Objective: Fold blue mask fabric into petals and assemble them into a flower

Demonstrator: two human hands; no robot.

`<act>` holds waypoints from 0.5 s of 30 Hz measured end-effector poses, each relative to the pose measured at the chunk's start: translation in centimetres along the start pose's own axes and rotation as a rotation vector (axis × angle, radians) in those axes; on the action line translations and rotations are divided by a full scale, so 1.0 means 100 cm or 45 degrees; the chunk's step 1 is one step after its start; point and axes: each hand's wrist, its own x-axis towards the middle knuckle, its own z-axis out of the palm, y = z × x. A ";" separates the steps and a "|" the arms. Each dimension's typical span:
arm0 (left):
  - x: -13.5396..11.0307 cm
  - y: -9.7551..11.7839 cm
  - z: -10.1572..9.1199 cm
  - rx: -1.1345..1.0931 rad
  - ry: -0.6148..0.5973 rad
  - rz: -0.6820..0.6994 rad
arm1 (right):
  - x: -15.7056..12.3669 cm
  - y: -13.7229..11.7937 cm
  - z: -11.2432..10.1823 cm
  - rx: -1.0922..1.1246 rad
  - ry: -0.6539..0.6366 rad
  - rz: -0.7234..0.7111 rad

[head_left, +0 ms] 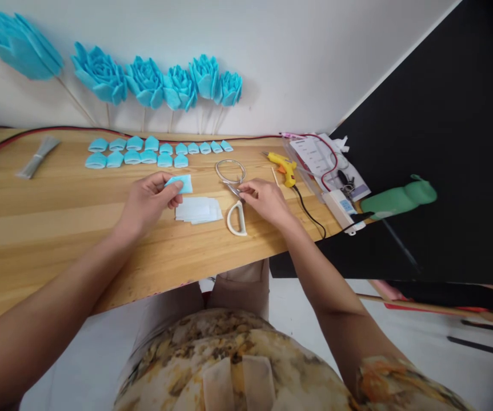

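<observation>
My left hand (147,201) pinches a small light-blue foam piece (180,183) just above the wooden table (36,228). Right of it lies a stack of pale cut foam sheets (198,209). My right hand (265,201) rests on the table with its fingers closed on white-handled scissors (236,214), whose blades point toward the hand and whose handle loops lie on the wood. Two rows of finished blue foam petals (152,152) sit further back.
Several blue foam flowers on sticks (143,83) lean against the wall. A yellow glue gun (285,166) with a black cord, a clear pouch (323,162), a green bottle (400,197) and a wire bundle (36,157) are about. The table's edge runs diagonally at right.
</observation>
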 end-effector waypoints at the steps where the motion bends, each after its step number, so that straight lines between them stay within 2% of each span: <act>1: -0.001 0.001 0.001 0.013 -0.001 -0.003 | 0.000 -0.001 0.003 -0.032 0.032 -0.001; 5: -0.002 0.003 0.001 0.009 -0.002 0.013 | 0.001 -0.001 0.011 -0.038 0.136 0.061; 12: -0.003 0.011 0.002 0.063 -0.011 -0.065 | 0.003 0.013 0.025 0.325 0.273 0.277; 15: -0.006 0.014 0.005 0.025 -0.026 -0.117 | 0.002 0.009 0.023 0.484 0.346 0.320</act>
